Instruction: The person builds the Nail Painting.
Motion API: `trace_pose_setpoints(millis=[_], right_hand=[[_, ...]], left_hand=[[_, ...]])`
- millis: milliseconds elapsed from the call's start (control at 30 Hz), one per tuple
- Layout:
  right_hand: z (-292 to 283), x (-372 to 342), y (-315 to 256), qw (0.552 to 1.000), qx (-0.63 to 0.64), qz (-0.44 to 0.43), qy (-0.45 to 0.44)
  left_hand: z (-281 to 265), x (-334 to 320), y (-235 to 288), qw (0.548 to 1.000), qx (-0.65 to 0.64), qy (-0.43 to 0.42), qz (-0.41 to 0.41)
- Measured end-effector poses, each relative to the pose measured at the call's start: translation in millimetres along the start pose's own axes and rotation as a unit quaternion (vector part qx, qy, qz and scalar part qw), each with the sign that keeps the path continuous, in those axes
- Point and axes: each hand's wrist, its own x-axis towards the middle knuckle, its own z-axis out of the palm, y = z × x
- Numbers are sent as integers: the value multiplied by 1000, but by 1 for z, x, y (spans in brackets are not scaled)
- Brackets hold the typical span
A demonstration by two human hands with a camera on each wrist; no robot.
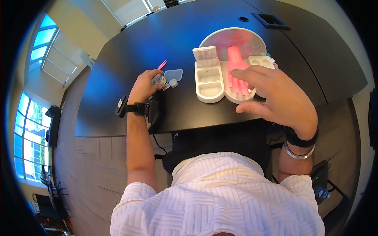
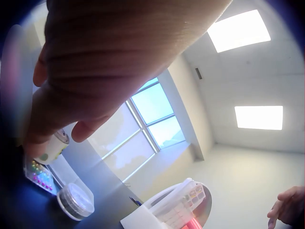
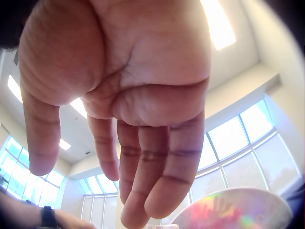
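My left hand (image 1: pixel 146 84) pinches a small round jar (image 1: pixel 159 80) with a patterned label, seen also in the left wrist view as a pale cylinder (image 2: pixel 58 145) between thumb and fingers. Beside it sit a small clear round pot (image 1: pixel 173 83) and a flat translucent lid or tray (image 1: pixel 173 75). A case of coloured beads (image 2: pixel 42 177) lies below the left fingers. My right hand (image 1: pixel 281 92) hovers over a pink model hand (image 1: pixel 235 59), fingers spread and relaxed. In the right wrist view its palm (image 3: pixel 143 95) holds nothing.
The pink model hand lies on a white manicure stand (image 1: pixel 210 98) with compartments and a round shiny backboard (image 1: pixel 220 39). A pink pointed tool (image 1: pixel 162 64) lies beyond the left hand. The black table (image 1: pixel 181 118) ends close to my body; a cable grommet box (image 1: pixel 271 21) is set at the far right.
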Motion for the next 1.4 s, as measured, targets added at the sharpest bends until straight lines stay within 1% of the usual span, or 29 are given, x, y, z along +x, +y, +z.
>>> trace_pose_setpoints(millis=[100, 233, 300, 333, 400, 433, 500, 533, 600, 633, 733, 767, 833, 933, 967, 1000, 1167, 1300, 1333, 1400], right_hand=[[-2, 2, -2, 1000, 1, 0, -10], [-2, 3, 0, 1000, 9, 4, -14], [-1, 2, 0, 1000, 0, -6, -5], [0, 2, 0, 1000, 1, -4, -4], [0, 2, 1, 1000, 2, -4, -7], [0, 2, 1, 1000, 4, -3, -8], [1, 2, 0, 1000, 6, -3, -10], [1, 2, 0, 1000, 6, -3, -11], [1, 2, 1, 1000, 9, -10, -7], [0, 2, 0, 1000, 7, -11, -7], [-4, 2, -1, 1000, 16, -4, -13], [-5, 1, -1, 1000, 18, 2, -18], [-6, 0, 0, 999, 22, 9, -23], [-3, -1, 5, 1000, 25, 4, -11], [-1, -2, 8, 1000, 16, -13, 8], [1, -3, 9, 999, 7, -30, 27], [2, -2, 6, 999, 4, -27, 31], [3, -2, 6, 998, 0, -39, 41], [2, -2, 4, 998, 0, -41, 39], [-4, -1, 0, 1000, -1, 2, -16]], left_hand=[[4, 3, -1, 999, 12, -20, -37], [0, 3, 6, 998, 15, -23, -52], [-5, 1, 8, 1000, 7, 15, -17], [-9, 1, 14, 1000, 8, 12, -16], [-13, 2, 28, 995, -88, 51, 10], [-15, 2, 40, 995, -87, 49, 10], [-12, 4, 67, 984, -158, 74, 35], [-6, 5, 76, 984, -158, 74, 34], [7, 10, 93, 981, -161, 55, 97], [15, 12, 102, 980, -162, 57, 97], [36, 21, 128, 973, -160, 71, 151], [42, 24, 132, 973, -160, 72, 152], [52, 28, 136, 975, -101, 73, 182], [55, 27, 139, 982, -73, 56, 162], [55, 26, 140, 986, -57, 48, 151], [55, 25, 141, 986, -56, 45, 151], [63, 25, 140, 985, -92, 31, 146], [67, 24, 133, 983, -72, 47, 164], [65, 23, 132, 982, -79, 52, 161], [58, 19, 128, 982, -86, 57, 155]])
